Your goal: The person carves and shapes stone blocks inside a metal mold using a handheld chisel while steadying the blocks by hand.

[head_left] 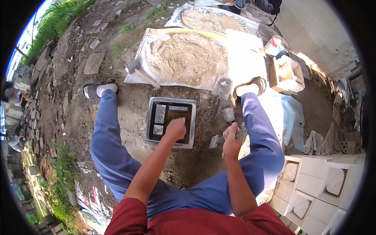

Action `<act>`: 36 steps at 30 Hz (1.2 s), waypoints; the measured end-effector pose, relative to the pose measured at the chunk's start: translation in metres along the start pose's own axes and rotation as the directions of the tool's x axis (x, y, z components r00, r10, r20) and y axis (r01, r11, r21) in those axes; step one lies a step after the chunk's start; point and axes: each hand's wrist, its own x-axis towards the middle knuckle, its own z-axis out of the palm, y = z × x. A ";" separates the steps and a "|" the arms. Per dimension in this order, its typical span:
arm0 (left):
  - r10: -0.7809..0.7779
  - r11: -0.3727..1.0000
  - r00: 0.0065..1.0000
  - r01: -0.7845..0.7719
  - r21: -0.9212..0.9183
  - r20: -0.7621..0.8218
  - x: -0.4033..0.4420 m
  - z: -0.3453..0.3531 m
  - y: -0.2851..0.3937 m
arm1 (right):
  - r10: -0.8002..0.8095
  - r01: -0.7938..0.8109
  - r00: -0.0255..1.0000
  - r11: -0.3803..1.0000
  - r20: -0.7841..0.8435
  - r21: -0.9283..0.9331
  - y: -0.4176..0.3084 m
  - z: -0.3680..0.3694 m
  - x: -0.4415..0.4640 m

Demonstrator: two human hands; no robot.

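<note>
A square metal mould [172, 145] lies on the dirt between my feet, with several grey blocks inside, among them a tall one [160, 113]. My left hand [176, 129] reaches into its right part, fingers curled; whatever they may hold is hidden. To the right of the mould, my right hand [232, 144] is closed with the thumb up. Grey, flat pieces show on both sides of this fist, one of them at its left [216, 141]; I cannot tell whether they are in the hand or behind it. A small grey block [228, 114] lies just above that hand.
Beyond the mould, sandy material [188, 58] is heaped on a white sheet [135, 74]. A mallet [137, 70] rests at its left edge, and a flat-bladed tool [222, 87] at its right. Pale hollow blocks [287, 74] stand right, others [313, 180] are stacked lower right.
</note>
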 end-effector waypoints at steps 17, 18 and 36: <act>-0.239 0.970 0.939 0.218 0.107 0.249 0.001 -0.027 0.017 | 0.020 -0.020 0.999 1.000 0.031 0.010 -0.005 0.009 -0.009; -0.246 0.968 0.937 0.226 0.105 0.249 0.000 -0.025 0.014 | 0.016 -0.016 1.000 1.000 0.021 -0.010 -0.009 0.012 -0.011; 0.067 0.996 0.920 -0.037 -0.085 0.387 0.004 -0.026 0.006 | -0.023 0.025 0.998 0.999 0.053 -0.026 -0.013 0.026 -0.015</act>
